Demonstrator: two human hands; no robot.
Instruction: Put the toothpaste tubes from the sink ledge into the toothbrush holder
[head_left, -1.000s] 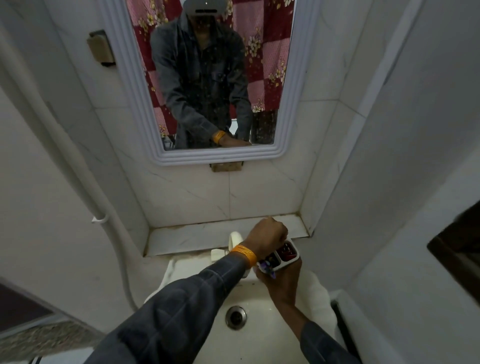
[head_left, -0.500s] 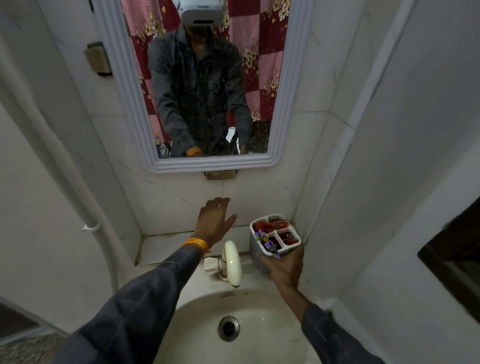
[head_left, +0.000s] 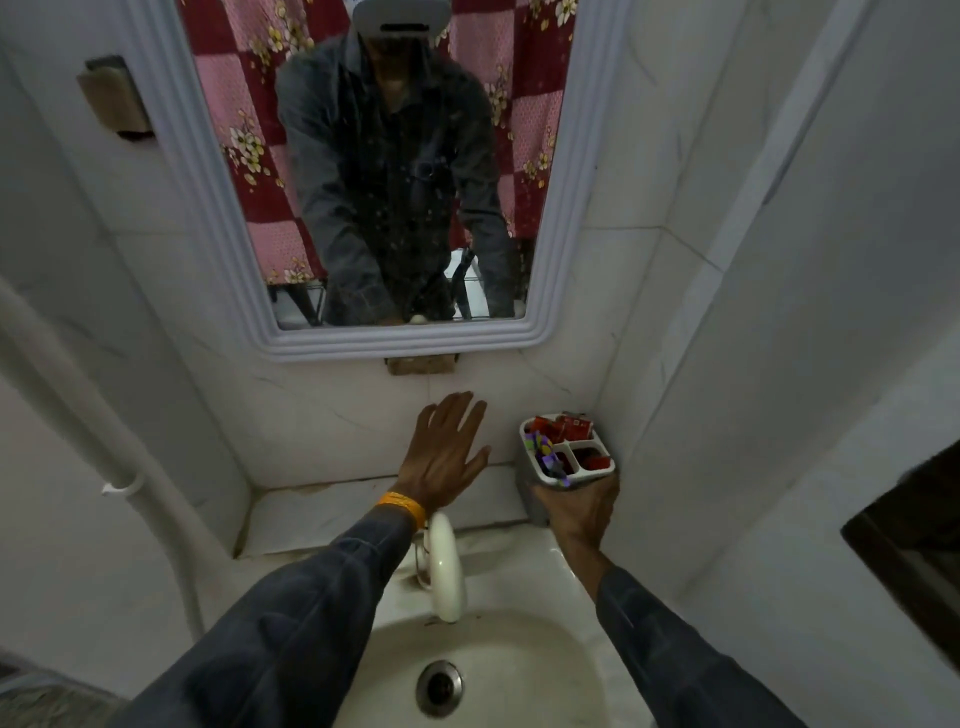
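Right hand (head_left: 574, 512) wraps the near side of the white toothbrush holder (head_left: 567, 452), fingers curled round its wall, setting it in the back right corner of the sink ledge (head_left: 332, 506). Left hand (head_left: 447, 452) is spread flat and empty, hovering above the ledge near the tiled wall (head_left: 332, 410). Red toothpaste tubes (head_left: 563, 427) already stand in the holder's compartments, a purple-and-green toothbrush (head_left: 545, 452) beside them. No tube is left on the visible ledge, so the job looks all but done; only letting go remains. Below, a cream tap (head_left: 445, 569) arches over the basin (head_left: 519, 654), and a framed mirror (head_left: 405, 343) hangs above.
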